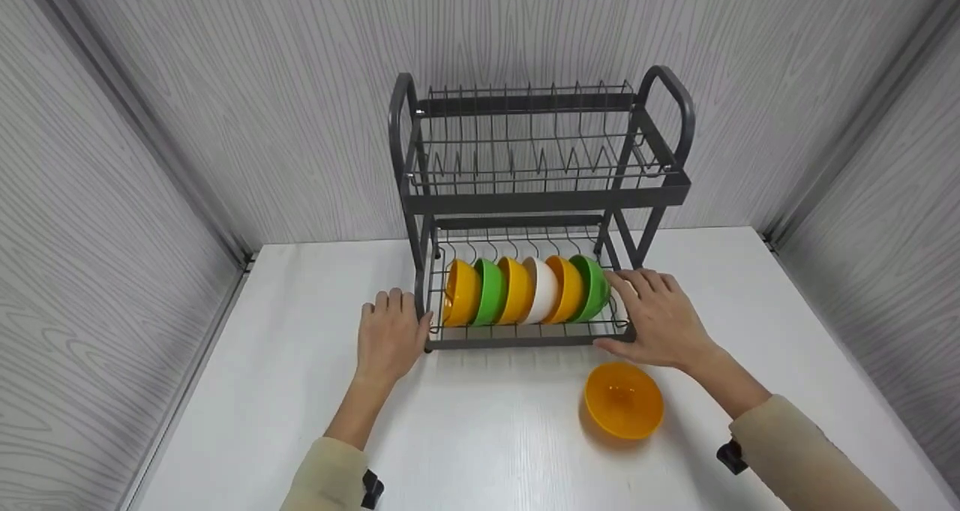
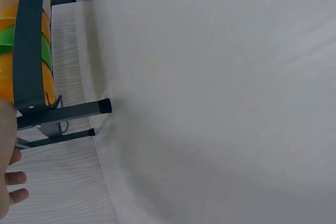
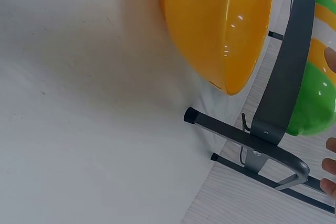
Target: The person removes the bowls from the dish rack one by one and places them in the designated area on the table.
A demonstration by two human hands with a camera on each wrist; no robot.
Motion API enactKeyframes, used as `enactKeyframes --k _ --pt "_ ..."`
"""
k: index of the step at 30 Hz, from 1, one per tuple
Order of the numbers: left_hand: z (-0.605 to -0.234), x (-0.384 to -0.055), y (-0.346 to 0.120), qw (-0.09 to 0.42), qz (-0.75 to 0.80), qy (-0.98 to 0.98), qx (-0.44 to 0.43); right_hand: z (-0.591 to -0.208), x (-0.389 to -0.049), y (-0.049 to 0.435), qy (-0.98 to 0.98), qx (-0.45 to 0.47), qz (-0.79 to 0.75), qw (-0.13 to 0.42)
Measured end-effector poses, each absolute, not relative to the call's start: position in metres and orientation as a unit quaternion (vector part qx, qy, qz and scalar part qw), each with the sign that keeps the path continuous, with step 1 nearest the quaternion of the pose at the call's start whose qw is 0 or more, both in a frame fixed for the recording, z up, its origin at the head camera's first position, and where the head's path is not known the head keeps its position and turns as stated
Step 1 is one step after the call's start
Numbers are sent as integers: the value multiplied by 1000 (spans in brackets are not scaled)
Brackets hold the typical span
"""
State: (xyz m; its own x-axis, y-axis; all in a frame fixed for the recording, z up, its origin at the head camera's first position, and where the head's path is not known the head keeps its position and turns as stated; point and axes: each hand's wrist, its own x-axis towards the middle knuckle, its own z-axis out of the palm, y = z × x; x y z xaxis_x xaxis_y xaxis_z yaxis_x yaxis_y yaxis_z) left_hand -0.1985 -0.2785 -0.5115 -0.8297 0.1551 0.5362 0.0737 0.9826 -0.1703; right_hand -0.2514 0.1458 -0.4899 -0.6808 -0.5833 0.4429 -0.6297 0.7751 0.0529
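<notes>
A dark two-tier dish rack (image 1: 517,341) stands on the white table, its lower tier holding a row of bowls on edge. Orange-yellow bowls (image 1: 463,293), green bowls and one white bowl (image 1: 541,292) make up that row. My left hand (image 1: 388,338) lies at the rack's front left post, thumb against it and fingers extended. At the opposite front corner, my right hand (image 1: 660,320) spreads its fingers, the index fingertip right at the end green bowl (image 1: 592,290) and the thumb by the front bar. A loose orange bowl (image 1: 624,401) sits below the right hand.
The rack's upper tier (image 1: 547,199) has wire dividers and curved side handles (image 1: 679,113). Grey wood-grain panels (image 1: 322,106) wall in the table (image 1: 480,436) at the back and both sides. In the right wrist view the orange bowl (image 3: 210,24) stands close before the rack's front bar.
</notes>
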Motion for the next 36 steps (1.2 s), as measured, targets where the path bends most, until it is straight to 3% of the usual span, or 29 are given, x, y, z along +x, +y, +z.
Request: enactKeyframes --k 36 --pt "-517 -203 -277 306 102 -944 -61 -494 -281 119 -926 302 -32 226"
